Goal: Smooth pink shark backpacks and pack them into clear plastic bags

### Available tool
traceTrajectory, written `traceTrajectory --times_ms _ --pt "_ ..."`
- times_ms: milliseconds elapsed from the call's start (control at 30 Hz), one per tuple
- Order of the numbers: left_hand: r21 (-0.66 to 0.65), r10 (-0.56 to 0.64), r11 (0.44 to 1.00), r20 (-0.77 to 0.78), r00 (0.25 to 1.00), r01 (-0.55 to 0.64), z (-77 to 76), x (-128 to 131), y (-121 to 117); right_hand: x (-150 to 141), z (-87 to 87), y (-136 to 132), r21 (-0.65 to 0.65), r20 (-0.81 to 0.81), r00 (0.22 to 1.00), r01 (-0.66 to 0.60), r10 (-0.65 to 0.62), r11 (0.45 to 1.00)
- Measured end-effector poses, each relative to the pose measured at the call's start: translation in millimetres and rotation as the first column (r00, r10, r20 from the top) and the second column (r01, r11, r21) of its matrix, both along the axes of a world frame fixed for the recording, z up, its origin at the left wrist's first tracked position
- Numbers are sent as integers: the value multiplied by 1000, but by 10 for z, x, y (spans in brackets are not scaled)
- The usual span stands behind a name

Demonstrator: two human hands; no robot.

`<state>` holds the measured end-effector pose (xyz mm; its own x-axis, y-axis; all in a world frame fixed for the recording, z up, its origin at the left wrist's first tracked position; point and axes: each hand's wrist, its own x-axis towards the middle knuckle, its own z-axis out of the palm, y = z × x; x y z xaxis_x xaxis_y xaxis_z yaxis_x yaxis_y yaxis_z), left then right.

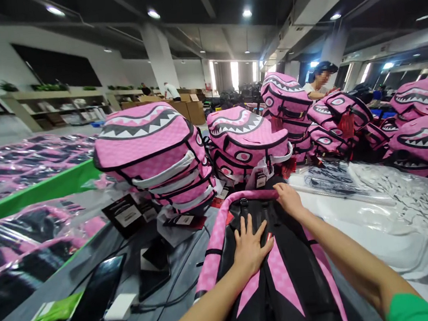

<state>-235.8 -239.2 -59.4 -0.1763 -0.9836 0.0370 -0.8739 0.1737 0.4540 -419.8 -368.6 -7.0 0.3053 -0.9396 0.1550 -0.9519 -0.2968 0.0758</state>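
A pink and black backpack (285,284) lies in front of me with its black back panel and straps facing up. My left hand (249,247) rests flat on the upper part of that panel, fingers spread. At the top right corner, my right hand (289,201) has its fingers curled over the pink edge, gripping the backpack. Just beyond stand stacked pink backpacks with shark-mouth prints, one pile at the left (141,142) and another in the middle (237,133). Black hang tags, one with a white label (127,215), hang from the left pile.
A dark phone (98,290), a white charger block (121,307) and green packets (53,312) lie at the left. Plastic-wrapped bags (29,236) sit beyond a green strip (47,187). Clear plastic bags (393,199) cover the right side. A co-worker (321,81) stands behind more backpacks.
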Motion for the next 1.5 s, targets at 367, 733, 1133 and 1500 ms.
traceTrajectory --times_ms 367,733,1133,1500 --pt "-277 98 957 26 995 -87 -321 -3 -160 -199 -73 -436 168 38 988 139 -147 976" --pt "-76 218 966 -272 937 -247 -174 72 -287 382 -307 1802 29 108 909 -407 401 913" --pt "-150 -889 450 19 458 880 14 167 820 410 -838 1535 6 211 937 -286 278 958" --pt "-329 -550 768 103 829 550 -256 261 587 284 -89 1918 -76 123 537 -833 835 547"
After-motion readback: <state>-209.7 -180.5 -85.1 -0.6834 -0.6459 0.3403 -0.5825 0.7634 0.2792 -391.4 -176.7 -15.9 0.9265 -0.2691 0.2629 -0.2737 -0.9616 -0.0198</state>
